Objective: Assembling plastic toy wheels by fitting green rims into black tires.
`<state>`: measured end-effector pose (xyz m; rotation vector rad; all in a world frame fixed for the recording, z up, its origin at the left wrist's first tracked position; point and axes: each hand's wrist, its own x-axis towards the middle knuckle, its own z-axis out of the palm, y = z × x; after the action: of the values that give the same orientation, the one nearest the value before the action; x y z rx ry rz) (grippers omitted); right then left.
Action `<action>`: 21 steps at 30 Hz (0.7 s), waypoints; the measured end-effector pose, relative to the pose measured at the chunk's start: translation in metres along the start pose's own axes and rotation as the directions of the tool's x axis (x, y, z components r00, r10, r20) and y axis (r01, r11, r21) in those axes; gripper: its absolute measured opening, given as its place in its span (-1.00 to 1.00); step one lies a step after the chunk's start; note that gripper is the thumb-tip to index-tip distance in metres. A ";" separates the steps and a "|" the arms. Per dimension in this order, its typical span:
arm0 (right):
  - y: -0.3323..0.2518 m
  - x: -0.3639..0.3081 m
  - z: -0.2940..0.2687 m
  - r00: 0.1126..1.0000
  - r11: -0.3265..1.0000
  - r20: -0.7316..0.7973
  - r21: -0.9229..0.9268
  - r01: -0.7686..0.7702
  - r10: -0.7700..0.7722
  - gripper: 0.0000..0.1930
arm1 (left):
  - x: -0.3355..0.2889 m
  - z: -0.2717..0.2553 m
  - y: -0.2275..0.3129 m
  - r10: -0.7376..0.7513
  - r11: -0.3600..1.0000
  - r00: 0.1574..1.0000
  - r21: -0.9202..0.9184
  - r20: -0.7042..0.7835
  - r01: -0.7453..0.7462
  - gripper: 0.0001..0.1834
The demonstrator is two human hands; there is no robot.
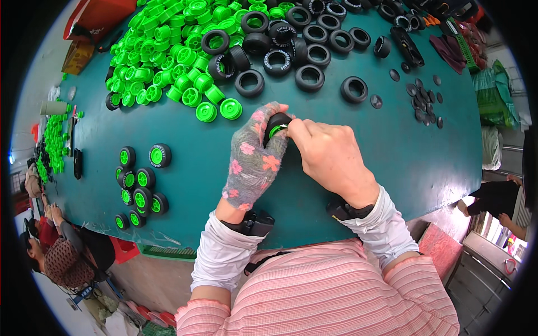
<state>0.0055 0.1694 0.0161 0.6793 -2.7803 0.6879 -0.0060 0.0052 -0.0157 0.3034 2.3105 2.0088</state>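
Note:
My left hand (249, 159), in a grey fingerless glove with pink flowers, is closed around a small black tyre (274, 121). A green wheel rim (276, 130) shows inside the tyre. My right hand (333, 151) is bare, its fingers curled tight at the tyre's right edge. A small pale sliver shows by the right fingertips; whatever they pinch is mostly hidden. Beyond both hands lie loose black tyres (249, 83) and a large heap of loose green rims (162, 53). Left of my left hand sits a group of wheels with tyres fitted on green rims (143, 199).
Black discs (423, 101) are scattered at the right of the green table (302, 215). A long black part (407, 47) lies at the far right, and a red bin (92, 19) stands far left. Another person (73, 255) is at the table's left side, with more green rims (55, 140).

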 end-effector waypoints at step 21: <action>-0.002 -0.002 -0.004 0.997 0.996 -0.023 -0.052 -0.070 0.069 -0.60 | -0.002 0.008 0.011 -0.049 0.998 0.999 0.038 -0.018 0.050 -0.63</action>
<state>0.0080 0.1703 0.0194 0.5646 -2.8034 0.6275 -0.0020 0.0137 -0.0060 0.2296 2.3452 1.9534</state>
